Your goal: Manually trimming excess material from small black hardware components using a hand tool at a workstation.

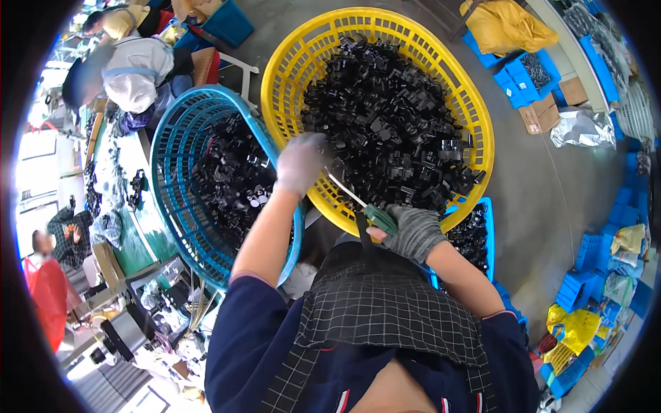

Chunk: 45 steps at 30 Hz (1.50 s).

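Note:
My right hand point(415, 234), in a grey knit glove, grips a screwdriver point(380, 218) by its green handle. Its thin metal shaft points up and left toward my left hand point(300, 165), which wears a pale glove. That hand is over the near left rim of a yellow basket point(486, 148), its fingers smeared by motion, so whether they hold a part cannot be made out. Glossy black plastic parts point(389, 113) heap up inside the yellow basket. More dark parts point(231, 172) lie in the blue basket point(172, 138) to the left, beneath my left forearm.
A blue crate point(489, 237) of black parts sits by my right forearm. Co-workers are at the left, one in a light top point(138, 65) beside a green-topped table point(127, 241). Blue bins point(527, 79), cardboard boxes point(539, 115) and a yellow bag point(509, 27) stand at the far right.

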Tool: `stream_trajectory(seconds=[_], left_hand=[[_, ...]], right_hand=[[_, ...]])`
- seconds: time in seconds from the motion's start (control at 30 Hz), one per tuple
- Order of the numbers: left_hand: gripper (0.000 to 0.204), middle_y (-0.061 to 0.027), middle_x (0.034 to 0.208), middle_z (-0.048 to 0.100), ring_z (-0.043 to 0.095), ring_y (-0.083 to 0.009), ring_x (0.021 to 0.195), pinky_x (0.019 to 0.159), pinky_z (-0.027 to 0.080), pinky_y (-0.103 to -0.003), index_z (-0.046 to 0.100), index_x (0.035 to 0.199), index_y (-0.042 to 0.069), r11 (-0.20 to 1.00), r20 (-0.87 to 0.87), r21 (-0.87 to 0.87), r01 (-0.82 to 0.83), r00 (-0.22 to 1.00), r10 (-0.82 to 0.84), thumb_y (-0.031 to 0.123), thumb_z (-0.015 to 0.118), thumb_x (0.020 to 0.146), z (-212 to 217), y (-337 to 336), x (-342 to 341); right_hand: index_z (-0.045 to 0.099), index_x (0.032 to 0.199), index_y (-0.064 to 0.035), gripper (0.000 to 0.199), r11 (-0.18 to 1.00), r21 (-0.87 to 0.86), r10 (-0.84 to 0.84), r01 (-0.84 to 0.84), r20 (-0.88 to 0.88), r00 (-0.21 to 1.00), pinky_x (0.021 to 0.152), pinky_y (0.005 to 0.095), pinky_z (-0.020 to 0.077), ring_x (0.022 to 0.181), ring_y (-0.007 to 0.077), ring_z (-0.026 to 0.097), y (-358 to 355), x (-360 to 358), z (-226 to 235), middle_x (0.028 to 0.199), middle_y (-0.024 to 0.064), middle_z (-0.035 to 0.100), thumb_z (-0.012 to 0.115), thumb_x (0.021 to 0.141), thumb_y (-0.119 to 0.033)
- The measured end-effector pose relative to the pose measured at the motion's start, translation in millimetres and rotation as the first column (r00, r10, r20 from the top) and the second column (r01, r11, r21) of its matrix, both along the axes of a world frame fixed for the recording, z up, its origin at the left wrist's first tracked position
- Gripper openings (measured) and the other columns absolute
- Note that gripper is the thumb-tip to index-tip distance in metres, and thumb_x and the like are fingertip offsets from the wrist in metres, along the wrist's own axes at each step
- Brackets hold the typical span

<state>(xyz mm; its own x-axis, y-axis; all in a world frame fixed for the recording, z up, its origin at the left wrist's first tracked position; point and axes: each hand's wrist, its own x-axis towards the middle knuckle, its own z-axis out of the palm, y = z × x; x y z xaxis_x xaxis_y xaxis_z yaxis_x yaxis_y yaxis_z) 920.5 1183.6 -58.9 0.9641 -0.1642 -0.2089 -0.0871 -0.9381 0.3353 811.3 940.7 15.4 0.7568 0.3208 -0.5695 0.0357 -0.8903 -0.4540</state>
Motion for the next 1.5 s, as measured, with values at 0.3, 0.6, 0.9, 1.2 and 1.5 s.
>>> stream_trajectory(seconds=[0.3,0.6,0.9,1.2,1.5], left_hand=[[0.033,-0.0122,0.126,0.053,0.049,-0.0312,0.118,0.092,0.046,-0.038,0.062,0.114,0.015,0.433,-0.472,0.470,0.769,0.633,-0.613,0.022,0.063,0.082,-80.3,-15.8,103.6],[0.032,-0.0146,0.107,0.058,0.055,-0.0350,0.101,0.084,0.049,-0.044,0.055,0.106,0.006,0.990,0.085,0.051,0.132,0.987,-0.136,0.017,0.066,0.078,33.3,-8.5,31.5],[0.037,-0.0163,0.101,0.058,0.056,-0.0366,0.096,0.081,0.048,-0.044,0.054,0.110,0.006,0.990,0.298,-0.060,-0.128,0.944,0.140,0.008,0.064,0.075,66.0,58.7,-51.3],[0.046,-0.0157,0.108,0.058,0.054,-0.0352,0.104,0.092,0.044,-0.043,0.058,0.111,0.006,0.985,0.424,0.152,-0.085,0.905,0.013,0.022,0.071,0.070,71.6,13.1,-13.2],[0.037,-0.0089,0.118,0.060,0.055,-0.0304,0.113,0.091,0.048,-0.040,0.061,0.110,0.015,0.795,-0.004,0.299,0.528,0.834,-0.552,0.020,0.066,0.073,-100.5,-158.5,59.1]], right_hand=[[0.064,0.096,-0.0067,0.063,0.955,-0.010,-0.296,0.297,-0.118,0.948,0.070,0.0440,0.0511,0.078,0.0343,0.066,-20.3,-4.3,-8.8,0.082,0.0177,0.067,0.056,0.078,-0.066],[0.064,0.099,-0.0078,0.064,0.984,-0.058,-0.173,0.169,-0.063,0.983,0.071,0.0444,0.0511,0.078,0.0357,0.066,8.5,27.3,-6.6,0.082,0.0176,0.067,0.054,0.078,-0.067],[0.064,0.100,-0.0090,0.068,0.988,0.066,0.140,-0.141,0.015,0.990,0.072,0.0448,0.0509,0.080,0.0355,0.066,57.2,39.7,14.4,0.084,0.0173,0.068,0.048,0.079,-0.072],[0.064,0.099,-0.0100,0.064,0.992,0.126,0.020,-0.030,0.082,0.996,0.070,0.0435,0.0516,0.078,0.0342,0.066,-1.3,19.3,17.8,0.082,0.0160,0.067,0.054,0.076,-0.069],[0.065,0.105,-0.0130,0.059,0.927,-0.059,-0.372,0.371,-0.024,0.928,0.075,0.0404,0.0528,0.086,0.0343,0.066,-66.1,-46.5,3.9,0.091,0.0155,0.068,0.063,0.074,-0.063]])
